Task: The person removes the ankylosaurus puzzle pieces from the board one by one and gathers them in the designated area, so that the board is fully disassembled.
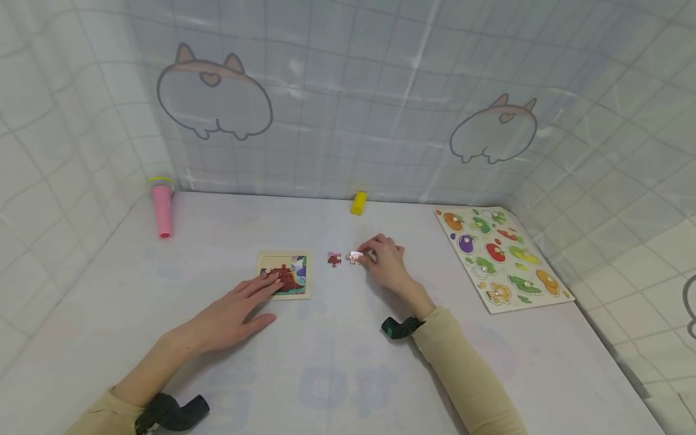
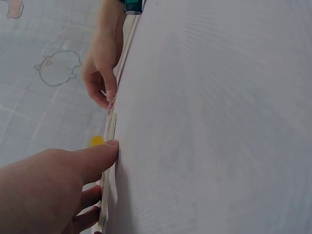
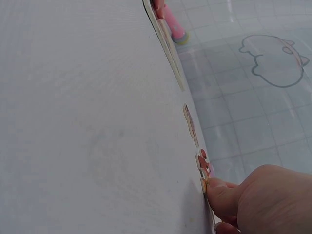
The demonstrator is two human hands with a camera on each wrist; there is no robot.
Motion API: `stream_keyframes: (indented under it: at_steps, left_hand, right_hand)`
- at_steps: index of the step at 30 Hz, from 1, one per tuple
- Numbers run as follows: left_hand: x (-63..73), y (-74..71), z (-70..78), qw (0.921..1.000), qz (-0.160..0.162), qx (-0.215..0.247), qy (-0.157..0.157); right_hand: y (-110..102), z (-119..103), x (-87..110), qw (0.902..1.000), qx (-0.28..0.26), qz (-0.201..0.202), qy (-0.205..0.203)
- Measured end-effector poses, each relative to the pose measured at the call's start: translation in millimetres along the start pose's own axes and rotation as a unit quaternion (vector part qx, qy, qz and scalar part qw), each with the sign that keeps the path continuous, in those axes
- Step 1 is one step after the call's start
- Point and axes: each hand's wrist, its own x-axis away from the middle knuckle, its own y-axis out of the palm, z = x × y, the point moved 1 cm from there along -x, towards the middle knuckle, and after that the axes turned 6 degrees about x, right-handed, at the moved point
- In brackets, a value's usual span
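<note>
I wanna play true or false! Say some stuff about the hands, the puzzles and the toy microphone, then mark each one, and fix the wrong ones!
1. The left hand rests on the framed jigsaw puzzle. True.
2. The vegetable puzzle board lies to the right of the right hand. True.
3. The toy microphone is green. False: it is mostly pink.
4. The right hand holds a carrot. False: it pinches a jigsaw piece.
5. No other piece lies outside the frame. False: a loose piece lies between the framed jigsaw puzzle and the right hand.
</note>
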Motion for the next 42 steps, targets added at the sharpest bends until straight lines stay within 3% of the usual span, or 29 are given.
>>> stream_keyframes:
  at_steps: [15,21,29,33,36,42]
  left_hand:
    - [-1.6,0.9,1.2,0.9996,0.008,-0.020,0.019]
    - [-4.5,2.3,7.6,0.9988,0.020,-0.024,0.038]
    - [-9.4,0.7,14.6,0.9999,-0.001,-0.008,-0.006]
    - [-12.7,1.7,13.2,0.9999,-0.003,-0.015,0.002]
    - [-14.1,5.6,13.0,0.9994,0.001,-0.030,0.015]
    - [-12.2,8.3,15.3,0.9990,0.008,-0.040,0.018]
  right_hand:
    - [-2.3,-3.3,0.1,0.9998,-0.003,0.020,-0.007]
    - [-5.9,-33.3,-0.8,0.9988,-0.047,0.008,-0.007]
    - [12.4,-92.6,-13.1,0.9973,-0.057,-0.026,-0.039]
    - [24.2,-114.1,-17.7,0.9969,-0.041,-0.044,-0.051]
    - [30.6,-121.5,-16.7,0.9969,-0.005,-0.054,-0.058]
    - [39.3,-114.7,-13.3,0.9952,0.047,-0.055,-0.066]
